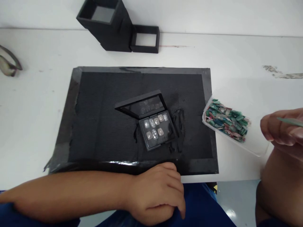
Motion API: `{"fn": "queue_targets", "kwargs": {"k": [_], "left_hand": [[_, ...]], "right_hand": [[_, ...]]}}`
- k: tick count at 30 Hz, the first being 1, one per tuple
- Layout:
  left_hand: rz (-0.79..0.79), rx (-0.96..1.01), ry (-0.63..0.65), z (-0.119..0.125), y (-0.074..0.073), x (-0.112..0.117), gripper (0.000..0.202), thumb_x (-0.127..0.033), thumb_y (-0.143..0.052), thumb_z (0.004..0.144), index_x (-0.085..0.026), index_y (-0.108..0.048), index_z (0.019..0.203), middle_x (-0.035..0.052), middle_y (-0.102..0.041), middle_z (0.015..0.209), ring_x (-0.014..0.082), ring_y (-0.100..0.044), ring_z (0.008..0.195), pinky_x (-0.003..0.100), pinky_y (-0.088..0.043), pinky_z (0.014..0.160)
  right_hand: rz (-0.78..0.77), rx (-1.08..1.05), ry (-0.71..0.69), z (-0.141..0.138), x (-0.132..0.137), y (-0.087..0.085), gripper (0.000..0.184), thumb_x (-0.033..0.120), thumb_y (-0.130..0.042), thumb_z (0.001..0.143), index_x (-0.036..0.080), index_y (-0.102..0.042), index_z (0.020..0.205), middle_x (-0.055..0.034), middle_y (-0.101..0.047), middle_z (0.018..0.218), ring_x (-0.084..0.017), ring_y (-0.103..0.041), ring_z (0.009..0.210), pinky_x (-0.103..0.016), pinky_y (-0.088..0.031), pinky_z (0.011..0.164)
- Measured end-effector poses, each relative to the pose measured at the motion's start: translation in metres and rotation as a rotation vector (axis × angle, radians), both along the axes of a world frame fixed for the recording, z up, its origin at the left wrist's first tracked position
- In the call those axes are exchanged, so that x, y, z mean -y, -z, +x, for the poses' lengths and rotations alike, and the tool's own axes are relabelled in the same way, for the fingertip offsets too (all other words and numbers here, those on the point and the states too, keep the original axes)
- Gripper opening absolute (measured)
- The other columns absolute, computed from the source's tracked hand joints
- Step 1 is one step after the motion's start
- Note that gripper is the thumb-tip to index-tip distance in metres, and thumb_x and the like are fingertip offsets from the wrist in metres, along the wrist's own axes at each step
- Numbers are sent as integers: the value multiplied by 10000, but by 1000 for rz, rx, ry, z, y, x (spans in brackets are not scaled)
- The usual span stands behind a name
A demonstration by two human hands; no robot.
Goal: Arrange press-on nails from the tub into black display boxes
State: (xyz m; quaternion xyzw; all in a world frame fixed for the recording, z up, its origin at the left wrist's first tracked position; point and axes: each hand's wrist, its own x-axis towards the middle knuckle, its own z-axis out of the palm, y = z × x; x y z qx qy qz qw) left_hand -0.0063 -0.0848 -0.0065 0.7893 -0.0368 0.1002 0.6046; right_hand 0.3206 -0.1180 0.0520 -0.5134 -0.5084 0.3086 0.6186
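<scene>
A small black case (158, 137) lies open in the middle of a black mat (99, 126), its clear lid (142, 105) tilted up. Several pale press-on nails (155, 126) sit in rows inside it. My left hand (157, 194) rests at the table's near edge, fingers curled downward, nothing visible in them. My right hand (282, 132) hovers at the right edge, fingers pinched on thin green tweezers (290, 121). Just left of that hand stands a clear plastic tray (255, 148) heaped with several green and pink nail pieces (226, 119).
A tall black box (106, 23) and a low black frame (145, 39) stand at the back of the white table (35, 104). A dark curved object (8, 63) lies at the far left. My blue trousers (201, 205) show below the table edge.
</scene>
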Motion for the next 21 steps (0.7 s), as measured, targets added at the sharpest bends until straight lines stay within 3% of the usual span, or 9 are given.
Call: {"fn": "queue_targets", "kwargs": {"k": [7,12,21], "left_hand": [[-12,19,-8,1,1,0,277,-137,-445,767,-226,-642,939,-34,-718,766,124,-635,709,324,-386,807],[-13,10,-6,1,1,-1,290,-136,-441,770,-228,-646,951,-33,-721,780,122,-639,713,323,-388,805],[-36,29,-16,2,0,-1,300,-128,-430,749,-230,-630,949,-33,-721,769,119,-649,707,313,-398,802]], "right_hand": [[-48,48,38,-3,-3,3,191,232,-858,744,206,-681,811,25,-661,575,-149,-563,422,-334,-440,413],[-138,59,39,-4,-5,7,115,166,-717,832,208,-625,886,41,-589,560,-168,-578,468,-335,-444,444],[-139,63,31,-3,-7,9,193,79,-673,804,224,-589,901,65,-516,611,-156,-569,473,-333,-433,448]]}}
